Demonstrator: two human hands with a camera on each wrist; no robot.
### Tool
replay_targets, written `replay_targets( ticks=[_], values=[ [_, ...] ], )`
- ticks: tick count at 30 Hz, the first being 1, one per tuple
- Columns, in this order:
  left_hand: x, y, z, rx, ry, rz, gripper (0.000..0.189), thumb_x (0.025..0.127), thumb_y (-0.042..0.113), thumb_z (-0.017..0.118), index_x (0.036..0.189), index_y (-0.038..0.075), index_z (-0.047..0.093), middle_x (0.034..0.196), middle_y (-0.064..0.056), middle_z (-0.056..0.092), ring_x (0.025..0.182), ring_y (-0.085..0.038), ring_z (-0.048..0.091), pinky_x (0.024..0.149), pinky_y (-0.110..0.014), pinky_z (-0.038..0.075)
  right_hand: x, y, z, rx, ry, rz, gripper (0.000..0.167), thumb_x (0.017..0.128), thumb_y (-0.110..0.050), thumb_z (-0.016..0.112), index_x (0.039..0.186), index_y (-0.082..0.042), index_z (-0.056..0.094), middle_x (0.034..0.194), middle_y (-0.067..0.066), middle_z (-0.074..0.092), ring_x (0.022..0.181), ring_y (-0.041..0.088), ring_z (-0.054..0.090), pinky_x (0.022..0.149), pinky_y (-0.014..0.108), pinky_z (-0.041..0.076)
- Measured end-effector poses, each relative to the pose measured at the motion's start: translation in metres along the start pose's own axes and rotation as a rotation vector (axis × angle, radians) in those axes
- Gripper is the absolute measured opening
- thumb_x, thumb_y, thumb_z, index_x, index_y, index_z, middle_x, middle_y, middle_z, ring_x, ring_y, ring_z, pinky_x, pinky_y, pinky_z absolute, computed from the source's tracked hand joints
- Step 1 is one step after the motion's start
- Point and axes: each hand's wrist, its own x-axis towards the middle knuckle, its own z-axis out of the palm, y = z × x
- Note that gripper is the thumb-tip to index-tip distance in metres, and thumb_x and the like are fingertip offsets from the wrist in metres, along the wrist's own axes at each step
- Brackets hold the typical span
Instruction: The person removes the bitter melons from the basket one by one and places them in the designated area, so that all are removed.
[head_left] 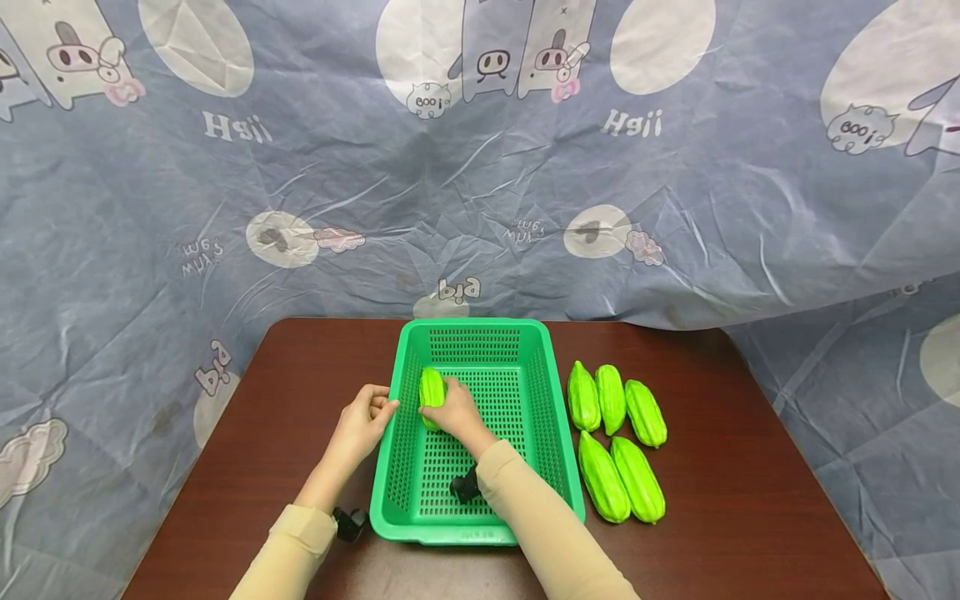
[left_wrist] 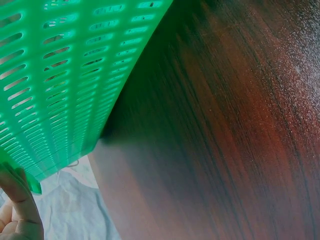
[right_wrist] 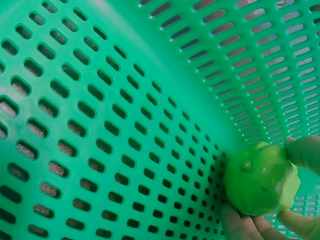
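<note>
A green, perforated plastic basket (head_left: pixel 442 534) stands on the table. My right hand (head_left: pixel 459 412) reaches inside it and grips a green ridged gourd (head_left: pixel 431 385) near the left wall. In the right wrist view the gourd (right_wrist: pixel 255 177) is seen end-on, with the thumb on one side and fingertips curled around the other, close over the basket floor. Outside the left wall, my left hand (head_left: pixel 363 423) holds the basket's left rim between thumb and bent fingers. Part of that hand (left_wrist: pixel 22 212) shows at the rim in the left wrist view.
Several more ridged gourds (head_left: pixel 604 483) lie on the brown table (head_left: pixel 750 500) just right of the basket, in two rough rows. Behind the table hangs a grey-blue printed cloth (head_left: pixel 480 183). Black wrist cameras (head_left: pixel 350 524) sit at both sleeves.
</note>
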Motion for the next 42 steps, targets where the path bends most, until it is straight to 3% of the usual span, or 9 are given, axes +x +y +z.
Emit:
replay_targets(
  ticks=[11, 18, 25, 34, 42],
  values=[
    [0.001, -0.001, 0.000, -0.008, -0.003, -0.006, 0.035, 0.101, 0.023, 0.058, 0.128, 0.001, 0.054, 0.105, -0.012, 0.062, 0.088, -0.020, 0.061, 0.070, -0.032, 0.050, -0.007, -0.011, -0.030, 0.077, 0.026, -0.040, 0.071, 0.083, -0.019, 0.078, 0.142, 0.002, 0.044, 0.123, 0.023, 0.060, 0.105, 0.032, 0.063, 0.085, 0.042, 0.055],
    [0.001, 0.000, -0.001, -0.007, -0.013, 0.000, 0.036, 0.102, 0.024, 0.057, 0.129, 0.001, 0.053, 0.106, -0.013, 0.062, 0.089, -0.021, 0.061, 0.070, -0.033, 0.051, -0.019, -0.023, -0.075, 0.098, 0.044, -0.075, 0.073, 0.081, -0.019, 0.076, 0.144, -0.003, 0.043, 0.128, 0.019, 0.058, 0.106, 0.031, 0.063, 0.083, 0.038, 0.056],
    [0.000, 0.001, -0.002, 0.001, -0.019, -0.005, 0.038, 0.102, 0.025, 0.056, 0.131, 0.001, 0.051, 0.107, -0.012, 0.061, 0.088, -0.020, 0.060, 0.070, -0.032, 0.049, -0.032, -0.025, -0.123, 0.120, 0.082, -0.066, 0.072, 0.087, -0.022, 0.072, 0.148, -0.007, 0.039, 0.137, 0.018, 0.054, 0.110, 0.032, 0.063, 0.079, 0.038, 0.057],
    [0.000, -0.001, -0.002, 0.005, -0.020, 0.004, 0.037, 0.102, 0.024, 0.056, 0.131, 0.000, 0.051, 0.106, -0.013, 0.061, 0.088, -0.020, 0.060, 0.070, -0.032, 0.049, -0.052, -0.013, -0.168, 0.102, 0.149, -0.088, 0.071, 0.089, -0.025, 0.070, 0.149, -0.011, 0.037, 0.142, 0.016, 0.050, 0.124, 0.034, 0.056, 0.086, 0.045, 0.054],
    [-0.001, 0.002, -0.002, 0.003, -0.017, 0.006, 0.037, 0.102, 0.024, 0.057, 0.129, 0.000, 0.052, 0.105, -0.013, 0.062, 0.087, -0.022, 0.060, 0.070, -0.032, 0.049, -0.076, 0.016, -0.206, 0.073, 0.213, -0.100, 0.068, 0.090, -0.022, 0.067, 0.149, -0.007, 0.037, 0.138, 0.019, 0.052, 0.120, 0.035, 0.055, 0.090, 0.047, 0.049]
  ],
)
